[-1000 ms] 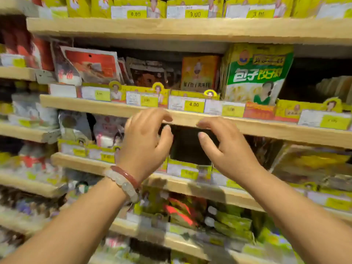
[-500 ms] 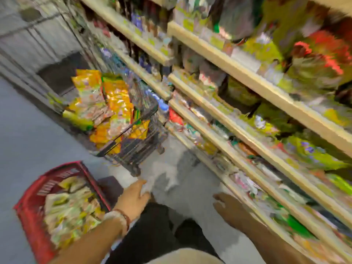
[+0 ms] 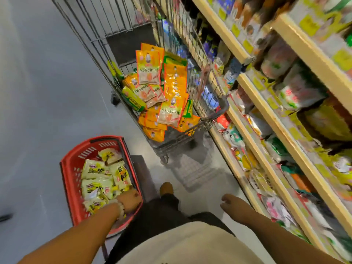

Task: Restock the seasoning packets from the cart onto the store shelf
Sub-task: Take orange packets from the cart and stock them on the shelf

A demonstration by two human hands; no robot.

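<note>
Your left hand was down inside the red basket, at its near right corner, touching the pale yellow seasoning packets heaped there; its fingers were buried among them, so I could not tell whether you had closed on one. A beaded bracelet sat at that wrist. Your right hand hung free over the floor with fingers loosely curled, holding nothing, close to the lowest shelf.

Beyond the basket, the wire cart stood just beside the shelving, carrying a deep pile of orange seasoning packets with a few green ones mixed in. The shelves to your right looked well stocked, though blur hid the details.

By my reading you were far from finished: both the cart and the basket held plenty of stock, and no packet was on its way up to a shelf at that moment.
</note>
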